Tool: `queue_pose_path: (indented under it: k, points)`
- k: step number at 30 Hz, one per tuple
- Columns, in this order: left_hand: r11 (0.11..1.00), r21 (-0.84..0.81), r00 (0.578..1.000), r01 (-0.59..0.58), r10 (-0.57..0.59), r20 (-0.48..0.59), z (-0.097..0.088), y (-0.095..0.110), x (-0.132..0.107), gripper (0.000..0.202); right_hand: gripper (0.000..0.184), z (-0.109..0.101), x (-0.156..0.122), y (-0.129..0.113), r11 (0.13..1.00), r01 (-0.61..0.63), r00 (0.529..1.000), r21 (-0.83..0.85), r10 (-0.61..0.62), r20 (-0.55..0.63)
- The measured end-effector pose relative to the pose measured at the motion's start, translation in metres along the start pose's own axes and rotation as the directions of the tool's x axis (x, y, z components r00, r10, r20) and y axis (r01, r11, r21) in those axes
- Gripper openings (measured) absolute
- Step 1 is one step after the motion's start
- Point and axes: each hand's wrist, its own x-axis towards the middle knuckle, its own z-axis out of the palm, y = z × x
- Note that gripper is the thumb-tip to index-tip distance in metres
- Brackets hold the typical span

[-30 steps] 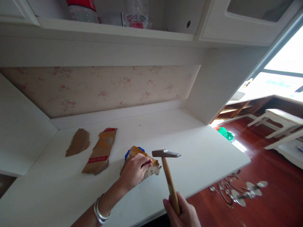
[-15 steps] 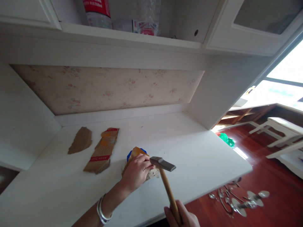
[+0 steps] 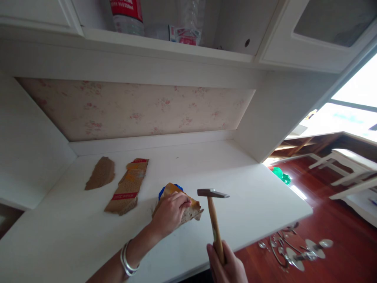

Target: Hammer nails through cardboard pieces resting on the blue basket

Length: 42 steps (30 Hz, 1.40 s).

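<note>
Hammer point(image 3: 215, 224): wooden handle, steel head; held in the air just beside the cardboard, head apart from it and lying between two and three o'clock of the left hand, with twelve toward the panel point(image 3: 147, 110). Right hand point(image 3: 226, 263): between four and five o'clock of the left, fingers wrapped and clamped on the handle, which points between eleven and twelve. Left hand point(image 3: 169, 210): resting on the cardboard, fingers and thumb drawn together; whether anything is pinched between them cannot be told. Bangles point(image 3: 126, 261): silver, on the left wrist, between seven and eight o'clock of the hand. Cardboard point(image 3: 192, 213): torn, brown, on the counter point(image 3: 250, 181) beneath the left hand, its ragged end showing at three o'clock. Blue item point(image 3: 161, 192): partly covered by the cardboard, edge showing at eleven; kind unclear. Striped scrap point(image 3: 128, 188): brown with red bands, flat on the counter, toward ten o'clock. Plain scrap point(image 3: 100, 173): brown, farther out along ten. Bottles point(image 3: 128, 17): two, clear, red labels, on the shelf toward twelve. Light fitting point(image 3: 297, 253): metal arms, on the red floor point(image 3: 324, 214), between three and four
</note>
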Motion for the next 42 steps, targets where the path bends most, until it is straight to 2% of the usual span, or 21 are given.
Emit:
queue_pose_path:
  k: [2,4,8,11,16,22,27,35,42]
  points:
    - [1.0,0.002,1.0,-0.004,0.004,-0.009,-0.001,0.0,0.0,0.018,0.054,0.004,0.006,-0.012,0.99,-0.121,0.991,0.066,0.116,0.071]
    - [1.0,0.014,1.0,-0.019,0.019,-0.006,-0.002,0.0,0.0,0.019,0.057,0.007,0.016,-0.023,0.982,-0.164,0.984,0.09,0.157,0.081]
    - [0.999,0.009,0.999,-0.035,0.035,-0.003,-0.002,0.0,0.001,0.016,0.044,0.016,0.04,-0.033,0.976,-0.126,0.989,0.178,0.111,0.093]
    - [1.0,-0.005,1.0,-0.027,0.027,0.006,0.001,-0.001,0.002,0.015,0.041,0.025,0.054,-0.034,0.962,-0.103,0.992,0.254,0.079,0.103]
    - [1.0,-0.021,1.0,0.001,-0.001,-0.008,0.0,-0.002,0.001,0.017,0.037,0.033,0.062,-0.045,0.939,-0.091,0.993,0.331,0.062,0.097]
    - [0.995,-0.09,0.999,0.053,-0.053,-0.004,-0.023,0.008,0.006,0.019,0.036,0.03,0.062,-0.065,0.91,-0.073,0.993,0.408,0.03,0.111]
    - [0.993,-0.089,0.996,0.074,-0.077,-0.035,-0.037,0.012,0.008,0.019,0.033,0.035,0.068,-0.069,0.894,-0.079,0.992,0.441,0.029,0.12]
    - [0.999,0.015,0.999,0.042,-0.042,-0.002,-0.015,-0.008,0.005,0.019,0.029,0.047,0.072,-0.058,0.897,-0.141,0.979,0.419,0.063,0.194]
    - [0.997,0.068,0.999,-0.044,0.044,0.004,-0.009,-0.007,0.003,0.019,0.034,0.042,0.076,-0.052,0.906,-0.137,0.98,0.4,0.066,0.185]
